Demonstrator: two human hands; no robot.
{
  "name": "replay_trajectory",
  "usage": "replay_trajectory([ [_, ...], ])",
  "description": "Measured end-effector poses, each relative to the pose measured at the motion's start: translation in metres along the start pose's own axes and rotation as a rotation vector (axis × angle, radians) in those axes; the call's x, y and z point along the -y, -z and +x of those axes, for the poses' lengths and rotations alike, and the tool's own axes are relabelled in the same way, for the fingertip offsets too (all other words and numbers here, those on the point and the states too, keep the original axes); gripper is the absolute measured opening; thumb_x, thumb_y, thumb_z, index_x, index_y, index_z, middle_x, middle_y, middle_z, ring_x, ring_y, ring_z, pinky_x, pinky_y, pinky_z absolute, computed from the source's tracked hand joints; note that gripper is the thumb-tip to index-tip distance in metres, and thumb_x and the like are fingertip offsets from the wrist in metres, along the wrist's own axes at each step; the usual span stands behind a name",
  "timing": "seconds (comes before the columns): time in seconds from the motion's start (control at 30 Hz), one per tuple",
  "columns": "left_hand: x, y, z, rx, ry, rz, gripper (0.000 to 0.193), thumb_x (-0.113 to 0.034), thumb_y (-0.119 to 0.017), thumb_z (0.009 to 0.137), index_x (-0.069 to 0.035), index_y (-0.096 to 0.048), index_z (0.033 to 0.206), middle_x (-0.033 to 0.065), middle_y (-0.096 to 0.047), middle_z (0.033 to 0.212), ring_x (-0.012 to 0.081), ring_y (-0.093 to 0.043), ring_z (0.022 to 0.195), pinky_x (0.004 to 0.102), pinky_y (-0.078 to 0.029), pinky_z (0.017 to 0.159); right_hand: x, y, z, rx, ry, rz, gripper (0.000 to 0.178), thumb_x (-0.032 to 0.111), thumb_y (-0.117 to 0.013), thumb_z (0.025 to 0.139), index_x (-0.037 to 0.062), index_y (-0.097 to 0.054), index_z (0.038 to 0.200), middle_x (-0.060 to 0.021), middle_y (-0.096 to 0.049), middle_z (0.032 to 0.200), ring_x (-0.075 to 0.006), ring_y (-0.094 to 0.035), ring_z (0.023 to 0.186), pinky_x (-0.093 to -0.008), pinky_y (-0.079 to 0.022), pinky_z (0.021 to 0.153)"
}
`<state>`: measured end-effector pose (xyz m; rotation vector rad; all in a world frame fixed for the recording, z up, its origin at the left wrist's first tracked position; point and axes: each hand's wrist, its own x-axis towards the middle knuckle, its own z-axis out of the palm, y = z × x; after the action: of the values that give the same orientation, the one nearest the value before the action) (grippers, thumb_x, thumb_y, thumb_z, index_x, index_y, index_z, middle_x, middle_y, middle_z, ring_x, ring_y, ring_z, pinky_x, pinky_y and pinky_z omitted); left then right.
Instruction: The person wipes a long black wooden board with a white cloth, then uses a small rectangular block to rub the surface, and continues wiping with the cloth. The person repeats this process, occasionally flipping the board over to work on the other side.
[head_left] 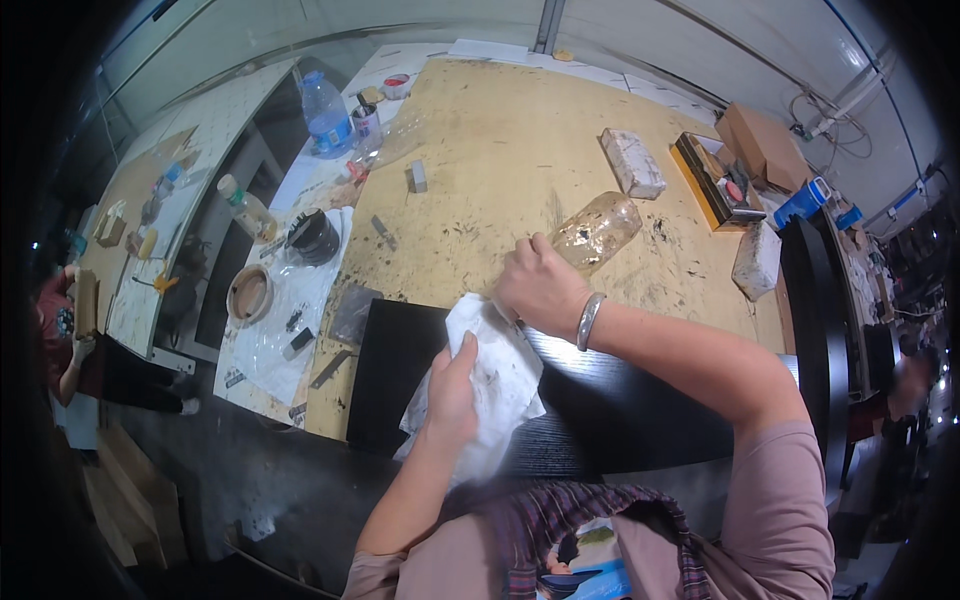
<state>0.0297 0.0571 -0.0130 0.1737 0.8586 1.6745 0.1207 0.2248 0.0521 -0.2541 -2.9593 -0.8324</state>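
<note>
A crumpled white cloth (490, 385) with dark smudges is gripped in my left hand (452, 395), its thumb pressed on top. It lies over a black wood-grained board (630, 420) along the near edge of the table. My right hand (542, 288), with a silver bracelet at the wrist, is closed at the cloth's upper right edge. Its fingertips are partly hidden, so what they pinch cannot be made out. Just beyond that hand a clear plastic bottle (603, 230) with dark stains lies on its side; the end toward the hand is hidden.
Left on the table (480, 130) are a water bottle (325, 115), a black jar (313, 238), a tape roll (250, 294) and a small bottle (247, 208). Wrapped blocks (632, 163) and an open box (715, 180) stand right. Another person (65, 330) is far left.
</note>
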Motion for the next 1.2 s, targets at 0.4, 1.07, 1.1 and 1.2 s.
replay_trajectory([
  [0.4, -0.006, 0.000, -0.016, -0.061, 0.026, -0.059, 0.032, -0.020, -0.047, 0.108, 0.002, -0.057, 0.130, 0.0111, -0.068, 0.116, 0.0203, -0.068, 0.103, 0.0363, -0.055, 0.091, 0.013, 0.002, 0.014, -0.045, 0.043, 0.146, 0.018, 0.026, -0.066, 0.075, 0.0092, -0.072, 0.074, -0.0061, -0.065, 0.079, -0.0242, -0.060, 0.085, -0.0365, -0.043, 0.079],
  [1.07, 0.076, -0.073, -0.074, 0.361, -0.477, 2.083, 0.067, -0.037, -0.066, 0.093, -0.004, -0.047, 0.148, 0.0236, -0.054, 0.141, 0.0378, -0.050, 0.133, 0.0506, -0.038, 0.113, -0.051, -0.126, 0.002, -0.388, -0.946, 1.700, 0.042, 0.025, -0.087, 0.077, -0.0033, -0.068, 0.100, -0.0140, -0.074, 0.096, -0.0185, -0.071, 0.088, -0.0319, -0.057, 0.079],
  [1.1, 0.083, -0.065, -0.065, 0.430, -0.352, 2.077, 0.068, -0.038, -0.066, 0.092, -0.007, -0.047, 0.149, 0.0223, -0.054, 0.142, 0.0373, -0.050, 0.133, 0.0523, -0.037, 0.112, -0.058, -0.125, -0.005, -0.340, -0.868, 1.749, 0.047, 0.026, -0.087, 0.076, -0.0047, -0.068, 0.106, -0.0174, -0.074, 0.103, -0.0216, -0.072, 0.093, -0.0329, -0.057, 0.083],
  [1.2, 0.038, -0.023, -0.035, 0.096, -0.036, 2.038, 0.067, -0.035, -0.066, 0.093, -0.011, -0.044, 0.152, 0.0186, -0.051, 0.148, 0.0373, -0.050, 0.132, 0.0567, -0.035, 0.112, -0.060, -0.129, -0.050, -0.312, -0.850, 1.323, 0.069, 0.031, -0.087, 0.076, -0.0102, -0.061, 0.125, -0.0274, -0.066, 0.127, -0.0330, -0.066, 0.116, -0.0384, -0.052, 0.100],
])
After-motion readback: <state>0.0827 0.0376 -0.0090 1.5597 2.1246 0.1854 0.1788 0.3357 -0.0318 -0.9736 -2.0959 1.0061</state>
